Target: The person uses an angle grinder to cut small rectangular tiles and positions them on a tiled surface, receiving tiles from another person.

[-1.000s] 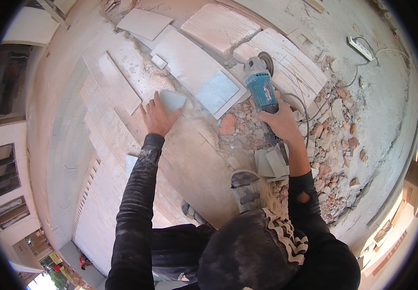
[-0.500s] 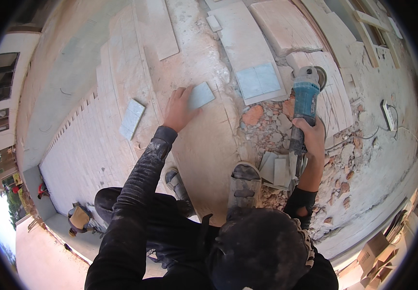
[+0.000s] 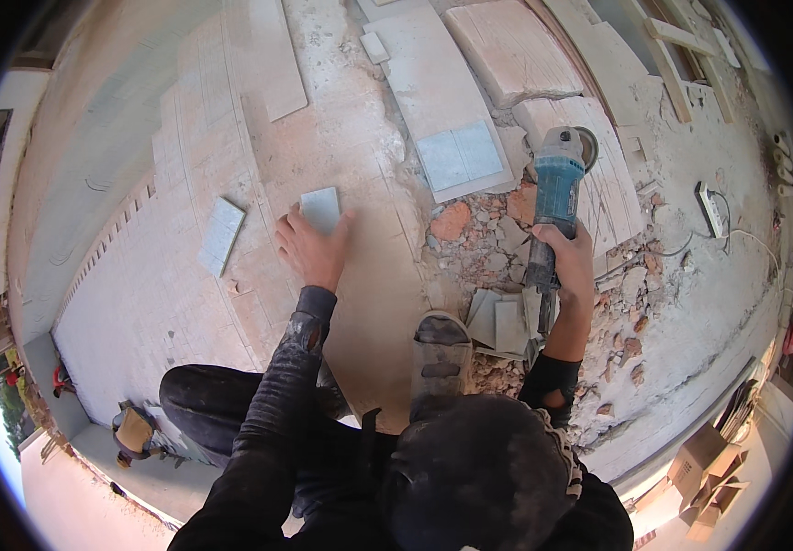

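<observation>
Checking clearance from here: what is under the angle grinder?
Beside the angle grinder, held in the right hand, a scored pale slab shows near its disc, and broken brick rubble to its left. Whatever lies directly beneath is covered by grinder and hand.

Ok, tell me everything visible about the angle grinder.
The angle grinder has a dusty grey, metal-looking head, a teal, plastic-looking casing and a dark rear handle, held in the right hand's grip. A round disc sits at the head's right side. The tool points up the picture, leaning slightly right. Its head shows against a pale slab; I can't tell whether they touch or the disc spins.
</observation>
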The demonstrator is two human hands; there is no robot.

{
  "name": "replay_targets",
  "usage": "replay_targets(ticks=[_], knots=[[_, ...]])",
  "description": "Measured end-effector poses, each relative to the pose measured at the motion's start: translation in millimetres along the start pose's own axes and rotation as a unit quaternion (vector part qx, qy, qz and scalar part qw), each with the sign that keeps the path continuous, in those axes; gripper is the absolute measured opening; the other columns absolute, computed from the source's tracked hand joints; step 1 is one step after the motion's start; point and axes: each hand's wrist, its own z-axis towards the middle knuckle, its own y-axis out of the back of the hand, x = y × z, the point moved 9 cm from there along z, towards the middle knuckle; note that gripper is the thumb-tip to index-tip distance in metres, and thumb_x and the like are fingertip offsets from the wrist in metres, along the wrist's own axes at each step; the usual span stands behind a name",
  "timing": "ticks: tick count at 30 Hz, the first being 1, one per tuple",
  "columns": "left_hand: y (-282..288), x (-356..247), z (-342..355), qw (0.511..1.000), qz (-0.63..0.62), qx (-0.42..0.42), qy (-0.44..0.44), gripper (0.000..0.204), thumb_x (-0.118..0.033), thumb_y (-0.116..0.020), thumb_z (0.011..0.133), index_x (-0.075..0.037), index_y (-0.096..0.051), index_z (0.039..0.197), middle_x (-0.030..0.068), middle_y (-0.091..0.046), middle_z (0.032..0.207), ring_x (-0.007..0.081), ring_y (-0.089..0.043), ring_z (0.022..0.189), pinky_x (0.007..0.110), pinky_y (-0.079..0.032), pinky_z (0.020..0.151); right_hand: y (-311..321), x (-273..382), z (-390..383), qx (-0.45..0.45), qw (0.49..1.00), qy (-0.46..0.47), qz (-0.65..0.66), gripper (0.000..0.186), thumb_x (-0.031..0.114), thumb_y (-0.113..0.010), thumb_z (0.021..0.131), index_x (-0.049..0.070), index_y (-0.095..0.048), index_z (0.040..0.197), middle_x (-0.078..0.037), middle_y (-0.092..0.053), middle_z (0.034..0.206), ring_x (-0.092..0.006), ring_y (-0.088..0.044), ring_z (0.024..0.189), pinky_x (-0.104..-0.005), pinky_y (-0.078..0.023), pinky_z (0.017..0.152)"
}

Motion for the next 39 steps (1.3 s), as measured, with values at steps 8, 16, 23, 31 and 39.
replay_targets(ticks=[8,16,23,31,39], knots=[[-97.0,-198.8,34.4,0.910,-0.110,0.145,-0.372,0.092,-0.038,-0.086,0.067,-0.003,-0.044,0.141,0.0182,-0.050,0.130,0.0351,-0.047,0.124,0.048,-0.042,0.100,18.1,13.8,-8.3,-0.011,1.000,-0.005,0.002,0.035,0.018,-0.075,0.075,-0.002,-0.062,0.101,-0.005,-0.064,0.083,-0.0113,-0.057,0.066,-0.0268,-0.047,0.062],[-134.5,-229.5,17.9,0.889,-0.002,0.253,-0.382,0.108,-0.036,-0.088,0.060,-0.003,-0.033,0.148,0.0184,-0.048,0.130,0.0382,-0.046,0.122,0.051,-0.040,0.102,40.3,24.7,-22.8,-0.043,0.999,0.001,-0.012,0.036,0.017,-0.074,0.074,-0.003,-0.062,0.102,-0.006,-0.064,0.082,-0.0117,-0.057,0.067,-0.0267,-0.047,0.062],[-103.1,-224.3,49.0,0.886,-0.047,0.201,-0.414,0.107,-0.029,-0.087,0.060,-0.001,-0.033,0.147,0.0188,-0.050,0.128,0.0373,-0.047,0.122,0.051,-0.040,0.102,48.5,21.5,-27.1,-0.048,0.999,0.022,-0.010,0.035,0.017,-0.074,0.075,-0.003,-0.062,0.101,-0.005,-0.063,0.080,-0.0114,-0.057,0.066,-0.0267,-0.046,0.061],[-68.7,-147.0,115.3,0.887,0.072,0.195,-0.413,0.110,-0.037,-0.089,0.060,0.000,-0.033,0.147,0.0214,-0.052,0.129,0.0380,-0.050,0.121,0.047,-0.043,0.101,33.1,25.4,-24.1,-0.032,0.999,0.024,0.005,0.033,0.018,-0.074,0.074,-0.001,-0.061,0.097,-0.004,-0.062,0.079,-0.0117,-0.056,0.066,-0.0275,-0.046,0.061],[-61.6,-108.6,141.2,0.963,0.105,0.233,-0.086,0.103,-0.057,-0.074,0.078,0.004,-0.030,0.148,0.0329,-0.052,0.131,0.0397,-0.059,0.116,0.052,-0.050,0.091,21.4,19.0,-19.2,-0.010,1.000,0.016,-0.015,0.034,0.020,-0.076,0.073,-0.001,-0.062,0.096,-0.003,-0.062,0.080,-0.0112,-0.055,0.069,-0.0271,-0.046,0.064]])
